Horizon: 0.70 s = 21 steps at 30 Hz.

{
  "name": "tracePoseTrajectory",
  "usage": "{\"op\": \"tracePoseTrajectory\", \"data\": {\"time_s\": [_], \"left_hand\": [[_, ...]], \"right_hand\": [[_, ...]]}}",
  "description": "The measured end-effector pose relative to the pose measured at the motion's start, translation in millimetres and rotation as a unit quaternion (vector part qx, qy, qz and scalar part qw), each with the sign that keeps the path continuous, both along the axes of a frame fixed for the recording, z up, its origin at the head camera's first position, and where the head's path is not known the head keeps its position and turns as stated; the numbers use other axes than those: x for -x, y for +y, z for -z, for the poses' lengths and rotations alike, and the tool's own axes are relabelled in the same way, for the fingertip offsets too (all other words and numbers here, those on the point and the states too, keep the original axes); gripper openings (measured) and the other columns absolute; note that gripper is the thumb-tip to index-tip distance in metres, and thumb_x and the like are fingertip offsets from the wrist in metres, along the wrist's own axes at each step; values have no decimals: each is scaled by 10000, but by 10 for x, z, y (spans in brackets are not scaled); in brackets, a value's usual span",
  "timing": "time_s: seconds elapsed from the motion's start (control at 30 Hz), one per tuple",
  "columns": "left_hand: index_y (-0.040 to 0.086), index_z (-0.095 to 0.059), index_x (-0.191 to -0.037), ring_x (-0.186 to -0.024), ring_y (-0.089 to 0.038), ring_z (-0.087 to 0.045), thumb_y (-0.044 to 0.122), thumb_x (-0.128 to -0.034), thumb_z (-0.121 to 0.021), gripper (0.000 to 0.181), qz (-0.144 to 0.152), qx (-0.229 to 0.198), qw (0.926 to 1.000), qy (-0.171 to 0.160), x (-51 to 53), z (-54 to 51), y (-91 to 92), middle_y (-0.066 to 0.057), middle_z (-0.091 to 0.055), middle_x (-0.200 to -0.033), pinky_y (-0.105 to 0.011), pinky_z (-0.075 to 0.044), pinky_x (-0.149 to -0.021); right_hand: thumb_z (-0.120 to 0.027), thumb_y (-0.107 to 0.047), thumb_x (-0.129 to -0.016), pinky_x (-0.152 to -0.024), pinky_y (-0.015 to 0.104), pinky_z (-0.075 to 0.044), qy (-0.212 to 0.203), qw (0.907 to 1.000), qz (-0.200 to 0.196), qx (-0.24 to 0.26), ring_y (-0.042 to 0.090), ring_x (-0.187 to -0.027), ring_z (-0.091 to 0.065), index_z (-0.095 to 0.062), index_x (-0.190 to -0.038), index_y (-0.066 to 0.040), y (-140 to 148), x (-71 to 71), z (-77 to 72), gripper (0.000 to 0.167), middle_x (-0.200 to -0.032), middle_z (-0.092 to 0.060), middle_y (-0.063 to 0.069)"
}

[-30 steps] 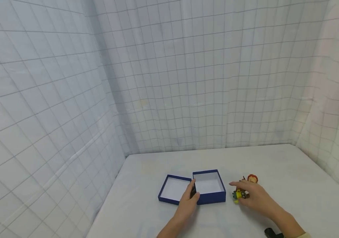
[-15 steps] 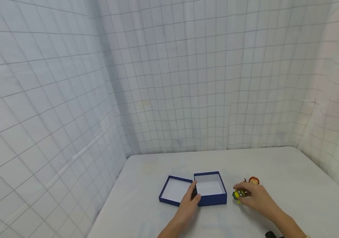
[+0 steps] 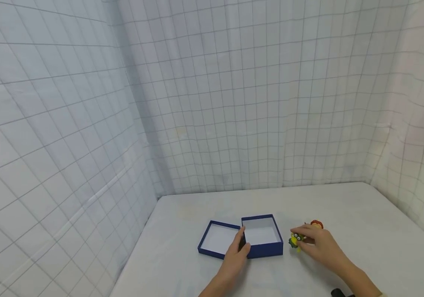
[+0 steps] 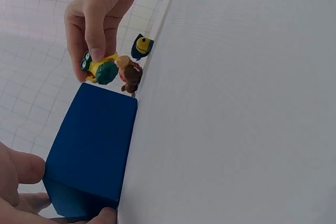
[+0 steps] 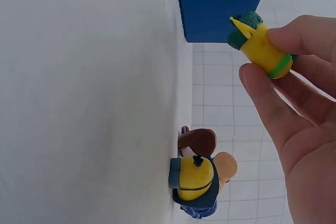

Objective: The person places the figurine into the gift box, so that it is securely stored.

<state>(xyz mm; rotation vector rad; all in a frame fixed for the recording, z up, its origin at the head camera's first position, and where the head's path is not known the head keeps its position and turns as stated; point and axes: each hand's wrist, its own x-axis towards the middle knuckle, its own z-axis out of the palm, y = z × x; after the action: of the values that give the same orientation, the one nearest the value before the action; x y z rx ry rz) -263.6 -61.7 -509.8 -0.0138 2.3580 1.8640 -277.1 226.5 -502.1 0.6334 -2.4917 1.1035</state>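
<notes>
The right hand [image 3: 317, 244] is pinching a yellow-and-green figure [image 5: 265, 51] between the thumb on one side and the fingers on the other, and is holding it off the table [image 3: 182, 210]. In the head view that figure is hanging at three o'clock from the open blue box [image 3: 265, 250], just beside its wall and apart from it. The left hand [image 3: 235, 256] is gripping the box at eight o'clock, thumb and fingers curling round that end.

As far as I can judge, the work is standing at an early point: the box is lying open with its white floor showing, a shallow blue tray (probably its lid) [image 3: 212, 252] is resting at nine o'clock, and one figure is already off the table. Left over, a red-topped figure [image 3: 317, 223] is lying farther out, just short of three o'clock, and a yellow figure in dark blue [image 5: 195, 177] is sitting near it (how many are lying there, I cannot tell, since they are overlapping). A dark object [image 3: 337, 293] is poking in at four o'clock.

No brand, label or writing is showing legibly on box, tray or figures; their small markings are not reading as letters.
</notes>
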Motion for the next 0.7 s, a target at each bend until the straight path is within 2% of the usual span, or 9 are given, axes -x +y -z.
{"op": "tracePoseTrajectory", "data": {"time_s": [0.17, 0.47, 0.7], "left_hand": [[362, -309, -1585, -1477, -488, -170, 289, -1048, -536, 587, 2, 42, 10000, 10, -1, -2, -18, -191, -218, -1641, -694, -187, -1134], [359, -314, -1584, -1478, -480, -178, 278, -1045, -539, 589, -14, 63, 10000, 22, 6, 12, -14, -182, -227, -1641, -692, -187, -1137], [352, -326, -1580, -1476, -483, -182, 272, -1042, -544, 586, -54, 82, 10000, 14, -1, -19, 22, -189, -233, -1637, -689, -187, -1136]], "right_hand": [[-795, 74, -783, -742, 197, -584, 142, 9999, -5, 87, 235, -1016, -704, -757, -1126, -77, -23, 21, 3, 376, -1083, -734, -27], [-804, 42, -804, -704, 205, -590, 250, 9995, -121, 149, 78, -944, -688, -748, -1146, -182, -15, 12, -5, 413, -1116, -705, -76], [-812, 28, -807, -698, 220, -592, 566, 9983, -109, 129, 79, -924, -677, -743, -1168, -220, -27, -8, -64, 444, -1124, -681, -94]]}}
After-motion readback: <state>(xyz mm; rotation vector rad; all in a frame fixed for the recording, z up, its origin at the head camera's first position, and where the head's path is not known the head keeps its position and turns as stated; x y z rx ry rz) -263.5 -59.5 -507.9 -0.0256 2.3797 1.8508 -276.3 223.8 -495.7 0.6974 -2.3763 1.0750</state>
